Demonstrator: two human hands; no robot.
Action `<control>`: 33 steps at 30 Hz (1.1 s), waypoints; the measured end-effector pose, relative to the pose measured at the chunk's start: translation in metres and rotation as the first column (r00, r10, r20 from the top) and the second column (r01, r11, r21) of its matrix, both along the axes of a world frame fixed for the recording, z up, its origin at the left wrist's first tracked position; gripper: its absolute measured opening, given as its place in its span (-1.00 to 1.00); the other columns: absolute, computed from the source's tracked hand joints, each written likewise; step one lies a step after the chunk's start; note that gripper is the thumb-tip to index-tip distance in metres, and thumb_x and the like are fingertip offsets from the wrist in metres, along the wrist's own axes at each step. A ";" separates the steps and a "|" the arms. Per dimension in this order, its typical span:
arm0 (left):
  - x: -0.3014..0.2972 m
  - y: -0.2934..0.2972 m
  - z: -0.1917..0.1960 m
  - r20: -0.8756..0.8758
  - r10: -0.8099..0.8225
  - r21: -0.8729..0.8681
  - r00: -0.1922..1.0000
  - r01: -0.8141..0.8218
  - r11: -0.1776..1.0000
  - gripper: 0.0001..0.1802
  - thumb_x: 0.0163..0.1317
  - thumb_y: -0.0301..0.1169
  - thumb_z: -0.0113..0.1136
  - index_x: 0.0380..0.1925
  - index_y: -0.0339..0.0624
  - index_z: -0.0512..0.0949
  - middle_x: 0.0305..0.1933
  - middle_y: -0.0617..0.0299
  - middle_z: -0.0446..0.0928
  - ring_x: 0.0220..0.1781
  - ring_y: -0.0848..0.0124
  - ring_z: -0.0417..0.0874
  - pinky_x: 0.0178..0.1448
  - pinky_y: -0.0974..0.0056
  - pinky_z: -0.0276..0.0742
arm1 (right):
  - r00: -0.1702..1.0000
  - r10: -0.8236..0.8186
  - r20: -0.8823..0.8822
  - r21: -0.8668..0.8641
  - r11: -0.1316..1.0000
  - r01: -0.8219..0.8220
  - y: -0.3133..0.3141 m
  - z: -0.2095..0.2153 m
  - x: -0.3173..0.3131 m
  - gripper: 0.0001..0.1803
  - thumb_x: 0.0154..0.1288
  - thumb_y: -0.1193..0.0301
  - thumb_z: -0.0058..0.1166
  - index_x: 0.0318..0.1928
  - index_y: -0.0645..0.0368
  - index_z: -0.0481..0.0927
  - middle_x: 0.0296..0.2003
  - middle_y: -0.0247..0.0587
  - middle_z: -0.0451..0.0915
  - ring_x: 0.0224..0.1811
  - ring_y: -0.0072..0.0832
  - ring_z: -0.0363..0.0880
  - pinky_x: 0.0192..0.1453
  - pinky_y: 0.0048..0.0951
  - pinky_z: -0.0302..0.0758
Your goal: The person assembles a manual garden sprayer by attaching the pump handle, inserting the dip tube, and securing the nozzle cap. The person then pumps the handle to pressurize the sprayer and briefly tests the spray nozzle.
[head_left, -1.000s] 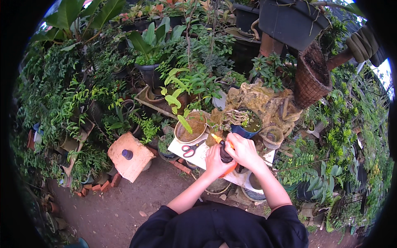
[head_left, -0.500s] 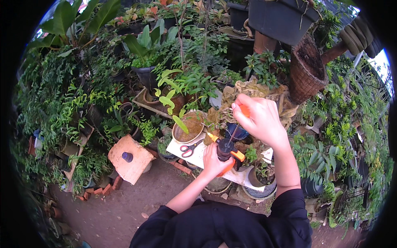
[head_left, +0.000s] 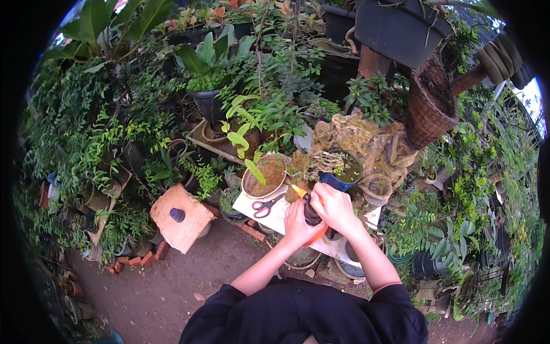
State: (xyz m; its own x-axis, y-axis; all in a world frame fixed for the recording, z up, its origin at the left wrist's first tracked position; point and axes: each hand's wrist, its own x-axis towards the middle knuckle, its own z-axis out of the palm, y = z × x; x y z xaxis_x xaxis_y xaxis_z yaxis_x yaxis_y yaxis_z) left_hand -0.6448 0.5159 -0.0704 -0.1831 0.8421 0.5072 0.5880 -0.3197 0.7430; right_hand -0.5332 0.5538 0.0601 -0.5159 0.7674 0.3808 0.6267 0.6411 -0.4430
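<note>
A pump sprayer (head_left: 311,215) with an orange body, a black neck and a yellow nozzle (head_left: 298,190) stands in front of me over the white board (head_left: 246,203). My left hand (head_left: 298,225) is wrapped round its neck from the left. On top, my right hand (head_left: 334,206) is closed on the pump handle, which is mostly hidden by the fingers. Both hands are close together, almost touching. Left of them, scissors (head_left: 263,208) with dark and red handles lie on the board.
Behind the hands sit an oval planter (head_left: 265,176) and a blue pot (head_left: 339,183) beside rough brown rock (head_left: 366,140). A purple cap-like object (head_left: 177,215) rests on a square slab (head_left: 179,235) at left. Dense potted plants surround the bare soil path (head_left: 143,292).
My right hand has come down from above the sprayer, pushing the orange handle and its thin rod down to the top. My left hand stays round the neck.
</note>
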 end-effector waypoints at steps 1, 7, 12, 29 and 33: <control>0.000 0.000 0.001 -0.011 0.014 0.030 1.000 -0.013 0.999 -0.18 -0.23 -0.14 0.56 0.03 -0.29 0.42 -0.09 -0.03 0.52 0.00 -0.04 0.57 0.13 -0.04 0.45 | 1.000 0.015 0.011 0.020 1.000 -0.015 0.001 -0.002 0.000 -0.78 0.40 0.29 -0.01 -0.30 0.19 0.45 -0.42 0.01 0.56 -0.37 0.07 0.57 -0.34 -0.02 0.48; 0.000 0.000 0.001 -0.029 0.046 0.102 0.999 -0.043 0.994 -0.24 -0.21 -0.13 0.55 -0.05 -0.31 0.44 -0.15 -0.05 0.53 -0.05 -0.05 0.58 0.12 -0.04 0.45 | 0.998 0.015 0.056 0.066 0.998 -0.018 0.010 0.055 -0.001 -0.74 0.37 0.25 0.03 -0.32 0.21 0.50 -0.54 -0.01 0.57 -0.49 0.06 0.57 -0.37 -0.04 0.48; 0.000 -0.001 -0.002 -0.042 0.056 0.090 0.998 -0.052 0.995 -0.24 -0.22 -0.14 0.55 -0.05 -0.32 0.44 -0.14 -0.07 0.54 -0.06 -0.06 0.58 0.13 -0.03 0.44 | 1.000 -0.001 -0.011 0.282 0.959 0.004 0.018 0.138 0.015 -0.71 0.40 0.27 0.03 -0.41 0.20 0.50 -0.61 0.01 0.50 -0.53 0.02 0.53 -0.43 -0.09 0.39; -0.002 -0.001 -0.004 -0.021 0.010 0.026 1.000 -0.009 1.000 -0.11 -0.24 -0.14 0.57 0.10 -0.35 0.41 -0.04 -0.09 0.52 0.05 -0.06 0.57 0.17 -0.05 0.46 | 0.999 -0.033 0.016 -0.014 0.999 0.033 -0.003 0.002 -0.001 -0.78 0.40 0.30 -0.06 -0.29 0.21 0.46 -0.39 0.06 0.57 -0.34 0.09 0.59 -0.30 -0.01 0.50; -0.001 0.001 -0.004 -0.025 0.018 0.062 1.000 -0.016 0.998 -0.20 -0.21 -0.12 0.56 0.01 -0.32 0.43 -0.10 -0.08 0.54 -0.01 -0.05 0.58 0.14 -0.04 0.46 | 0.996 0.044 0.078 0.002 0.999 -0.045 0.009 0.027 -0.001 -0.75 0.40 0.29 -0.03 -0.34 0.22 0.48 -0.49 0.06 0.56 -0.39 0.09 0.58 -0.32 0.00 0.48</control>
